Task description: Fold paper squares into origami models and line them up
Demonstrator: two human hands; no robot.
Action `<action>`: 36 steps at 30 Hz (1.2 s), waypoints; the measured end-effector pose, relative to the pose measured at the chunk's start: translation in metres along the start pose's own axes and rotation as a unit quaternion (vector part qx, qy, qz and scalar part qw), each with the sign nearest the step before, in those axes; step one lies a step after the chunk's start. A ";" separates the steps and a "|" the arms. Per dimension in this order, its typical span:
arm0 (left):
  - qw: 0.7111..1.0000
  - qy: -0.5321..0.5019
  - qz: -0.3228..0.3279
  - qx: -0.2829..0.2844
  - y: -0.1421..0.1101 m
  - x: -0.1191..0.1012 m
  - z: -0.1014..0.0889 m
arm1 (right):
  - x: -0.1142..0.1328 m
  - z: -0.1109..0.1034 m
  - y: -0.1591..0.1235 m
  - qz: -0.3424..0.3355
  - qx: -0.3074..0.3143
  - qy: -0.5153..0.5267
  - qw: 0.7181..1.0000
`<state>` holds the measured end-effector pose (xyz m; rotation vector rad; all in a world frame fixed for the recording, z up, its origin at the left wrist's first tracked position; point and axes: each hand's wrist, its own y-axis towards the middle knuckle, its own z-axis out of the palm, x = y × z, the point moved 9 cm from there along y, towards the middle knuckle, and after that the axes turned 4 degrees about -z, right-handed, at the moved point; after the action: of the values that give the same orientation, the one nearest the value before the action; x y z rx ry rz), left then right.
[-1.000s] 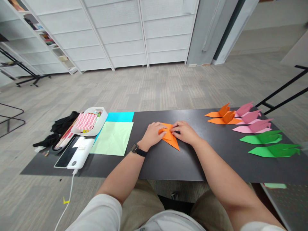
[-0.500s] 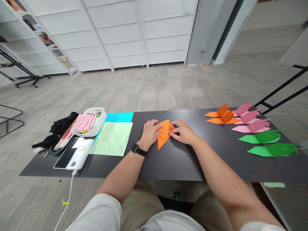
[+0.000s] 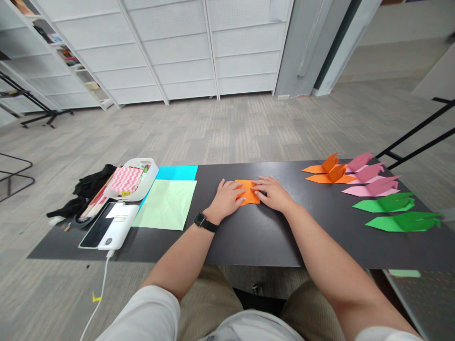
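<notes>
Left hand (image 3: pixel 229 196) and right hand (image 3: pixel 273 192) lie palm-down on either side of a folded piece of orange paper (image 3: pixel 250 195), fingers loosely outstretched and resting on it, neither one closed around anything. That paper sits on the dark desk (image 3: pixel 277 237) between them; take it as the centre of the dial, with twelve at the far edge. Left fingers cover its nine o'clock side and right fingers its three o'clock side, so the creases underneath are hard to read (only the middle and the near edge show plainly).

Towards nine o'clock, well apart from the hands, lies a light green paper sheet (image 3: pixel 165 203), overlapping a blue paper sheet (image 3: pixel 179 172). Farther out that way stands a white tray (image 3: pixel 153 173), with a white power bank (image 3: pixel 119 227) nearer half past eight. Finished folded birds spread towards three: orange paper cranes (image 3: pixel 336 174) at half past two, pink paper cranes (image 3: pixel 373 186) beyond them, green paper cranes (image 3: pixel 401 221) just past three.

As I judge it, the main risk is a crooked crease: uneven pressure from the two sides could let the layers creep apart. The desk looks smooth, so a one-sided push might also swivel the small piece, and a hard tug could tear a corner.
</notes>
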<state>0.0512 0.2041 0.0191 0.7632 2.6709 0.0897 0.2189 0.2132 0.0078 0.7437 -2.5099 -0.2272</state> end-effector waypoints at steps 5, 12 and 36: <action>0.998 0.000 -0.046 -0.045 0.003 0.012 -0.012 | 0.005 -0.003 -0.001 -0.010 0.001 -0.002 1.000; 0.995 0.023 -0.090 -0.039 0.008 0.027 -0.008 | 0.034 0.007 -0.003 -0.069 0.057 0.034 0.995; 0.999 -0.019 -0.036 -0.002 0.008 0.011 -0.004 | -0.007 -0.005 0.005 -0.032 -0.031 0.055 0.997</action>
<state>0.0452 0.2171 0.0210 0.6614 2.6583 0.0613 0.2239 0.2213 0.0108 0.7905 -2.3673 -0.2787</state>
